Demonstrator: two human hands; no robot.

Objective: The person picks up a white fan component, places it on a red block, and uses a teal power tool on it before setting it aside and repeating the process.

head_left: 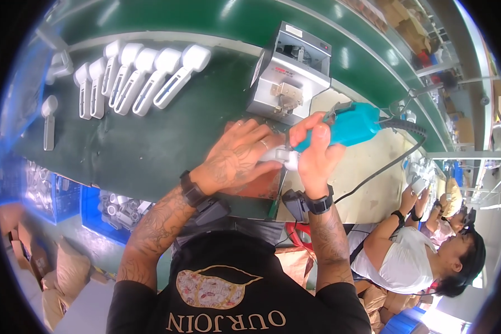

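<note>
My left hand (239, 153) is closed around a small white plastic part (278, 156), pressing it over a reddish-brown patch of the green worktable. In my right hand (318, 156) is a teal corded electric screwdriver (350, 125) lying nearly sideways, its cable trailing right. The screwdriver's front end meets the white part between both hands; my fingers hide the tip and most of the part. Just beyond my hands stands a silver box-shaped machine (289, 78) with a metal bracket on its front. To the left, several white round-headed pieces with long slotted handles (136, 78) lie in a row.
One more white-headed piece (49, 122) lies at the far left. A blue crate (100, 217) with grey and white parts stands below the table's near edge. The black cable (381, 170) loops across the pale board. Another person (406, 250) works at the right.
</note>
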